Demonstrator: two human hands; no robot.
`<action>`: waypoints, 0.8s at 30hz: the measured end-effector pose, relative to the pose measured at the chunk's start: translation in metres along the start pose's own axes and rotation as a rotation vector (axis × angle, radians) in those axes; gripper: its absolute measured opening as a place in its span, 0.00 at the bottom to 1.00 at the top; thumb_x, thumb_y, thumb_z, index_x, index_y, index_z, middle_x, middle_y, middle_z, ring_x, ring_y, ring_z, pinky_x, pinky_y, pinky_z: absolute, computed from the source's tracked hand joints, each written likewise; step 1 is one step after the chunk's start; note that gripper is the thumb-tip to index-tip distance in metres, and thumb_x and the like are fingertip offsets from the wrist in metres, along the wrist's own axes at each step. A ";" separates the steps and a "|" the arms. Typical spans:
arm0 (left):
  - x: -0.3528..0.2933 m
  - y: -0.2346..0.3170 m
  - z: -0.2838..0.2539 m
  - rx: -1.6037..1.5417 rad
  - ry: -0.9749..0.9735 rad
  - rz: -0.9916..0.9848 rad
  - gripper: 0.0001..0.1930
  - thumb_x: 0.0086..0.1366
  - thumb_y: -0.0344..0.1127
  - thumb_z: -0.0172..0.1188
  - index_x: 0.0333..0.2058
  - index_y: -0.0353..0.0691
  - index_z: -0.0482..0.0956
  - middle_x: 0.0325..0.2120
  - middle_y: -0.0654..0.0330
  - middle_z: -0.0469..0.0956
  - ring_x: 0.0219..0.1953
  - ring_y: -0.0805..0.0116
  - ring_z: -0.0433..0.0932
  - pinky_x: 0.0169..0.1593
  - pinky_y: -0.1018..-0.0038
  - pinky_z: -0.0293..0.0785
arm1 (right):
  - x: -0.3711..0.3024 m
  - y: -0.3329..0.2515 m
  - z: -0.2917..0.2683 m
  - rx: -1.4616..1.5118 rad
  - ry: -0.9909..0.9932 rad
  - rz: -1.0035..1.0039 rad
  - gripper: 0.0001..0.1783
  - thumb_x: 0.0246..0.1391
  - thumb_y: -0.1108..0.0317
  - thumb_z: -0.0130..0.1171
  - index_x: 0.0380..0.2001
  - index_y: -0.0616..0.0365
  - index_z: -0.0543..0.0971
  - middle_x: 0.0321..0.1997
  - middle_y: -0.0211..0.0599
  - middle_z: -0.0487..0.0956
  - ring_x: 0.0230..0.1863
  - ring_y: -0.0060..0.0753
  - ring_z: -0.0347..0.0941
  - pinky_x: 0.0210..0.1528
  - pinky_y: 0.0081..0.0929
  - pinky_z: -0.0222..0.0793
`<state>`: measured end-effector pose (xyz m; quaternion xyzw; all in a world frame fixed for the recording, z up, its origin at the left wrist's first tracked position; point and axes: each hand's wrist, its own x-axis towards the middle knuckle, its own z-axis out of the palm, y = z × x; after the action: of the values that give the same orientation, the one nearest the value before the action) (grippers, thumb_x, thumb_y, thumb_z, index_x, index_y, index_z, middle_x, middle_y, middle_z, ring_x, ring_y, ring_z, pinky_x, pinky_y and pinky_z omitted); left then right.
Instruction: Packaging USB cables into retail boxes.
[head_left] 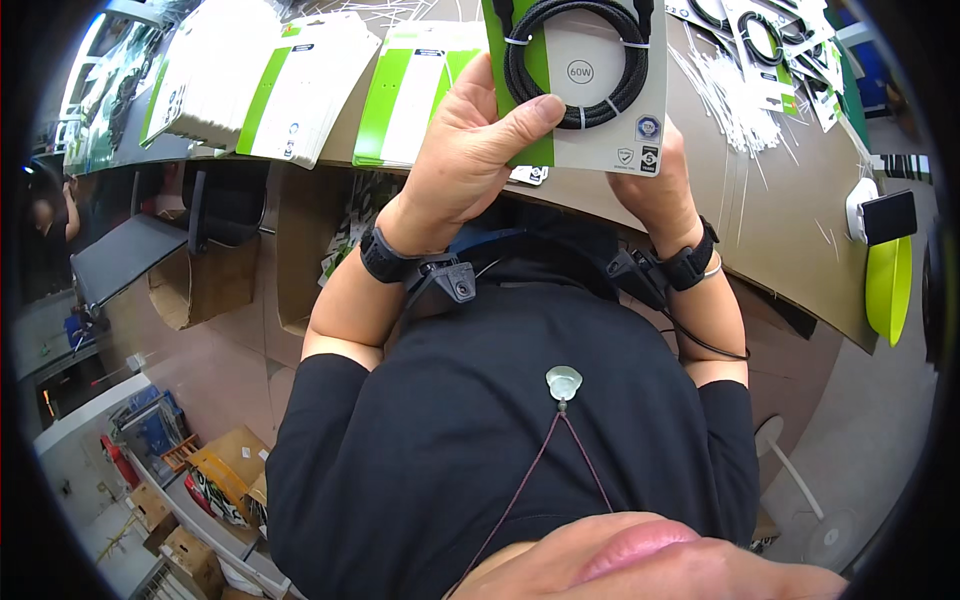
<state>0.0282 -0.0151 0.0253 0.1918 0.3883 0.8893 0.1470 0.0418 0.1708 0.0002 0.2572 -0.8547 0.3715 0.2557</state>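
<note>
A white and green packaging card (600, 140) is raised over the near edge of the table, its printed front toward me. Coiled on its front is a black braided cable (513, 75), bound with small white ties. My left hand (475, 145) grips the card's left side, the thumb pressed on the front by the coil and the fingers behind. At the lower right corner, my right hand (655, 190) is partly behind the card with its fingers curled in. The card hides its fingertips and whatever they hold.
Stacks of flat green and white cards (310, 85) line the table (735, 200) at left. Loose white ties (735, 100) and carded black cables (765, 40) lie at right. A yellow-green bin (888, 290) hangs by the right edge. A cardboard box (205, 285) stands below left.
</note>
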 end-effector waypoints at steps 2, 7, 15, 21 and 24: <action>0.001 0.004 0.001 -0.007 -0.020 0.026 0.22 0.63 0.25 0.56 0.55 0.36 0.63 0.47 0.57 0.73 0.49 0.70 0.73 0.53 0.73 0.71 | -0.010 0.011 0.004 -0.080 -0.017 -0.043 0.15 0.43 0.78 0.54 0.38 0.64 0.76 0.42 0.51 0.75 0.46 0.54 0.70 0.48 0.37 0.68; 0.004 0.012 0.005 0.047 -0.086 0.082 0.22 0.63 0.24 0.56 0.55 0.36 0.63 0.48 0.56 0.73 0.49 0.70 0.73 0.53 0.73 0.71 | -0.011 0.007 -0.001 -0.027 -0.108 0.013 0.14 0.43 0.78 0.54 0.37 0.63 0.77 0.41 0.50 0.75 0.45 0.55 0.70 0.50 0.38 0.66; -0.003 0.001 0.004 0.037 0.025 -0.065 0.21 0.63 0.26 0.55 0.54 0.34 0.63 0.47 0.55 0.73 0.50 0.69 0.73 0.53 0.72 0.71 | 0.007 -0.005 -0.006 -0.058 0.002 -0.126 0.12 0.45 0.75 0.58 0.37 0.61 0.77 0.39 0.44 0.77 0.44 0.50 0.71 0.48 0.37 0.68; 0.013 -0.028 -0.065 -0.651 -0.080 -0.295 0.23 0.69 0.43 0.45 0.52 0.29 0.62 0.30 0.60 0.73 0.27 0.76 0.76 0.33 0.81 0.69 | 0.020 -0.024 -0.010 0.100 0.003 -0.023 0.14 0.46 0.71 0.64 0.37 0.61 0.77 0.39 0.42 0.78 0.45 0.44 0.73 0.47 0.33 0.69; 0.006 -0.030 -0.072 -0.908 -0.197 -0.380 0.26 0.70 0.48 0.42 0.52 0.28 0.62 0.24 0.62 0.69 0.18 0.79 0.71 0.27 0.83 0.63 | 0.015 -0.024 -0.014 0.229 0.089 0.096 0.14 0.48 0.69 0.64 0.39 0.62 0.77 0.40 0.41 0.79 0.44 0.38 0.74 0.47 0.29 0.69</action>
<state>-0.0068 -0.0388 -0.0411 0.1173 -0.0255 0.9037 0.4110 0.0489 0.1639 0.0301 0.2268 -0.8058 0.4895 0.2443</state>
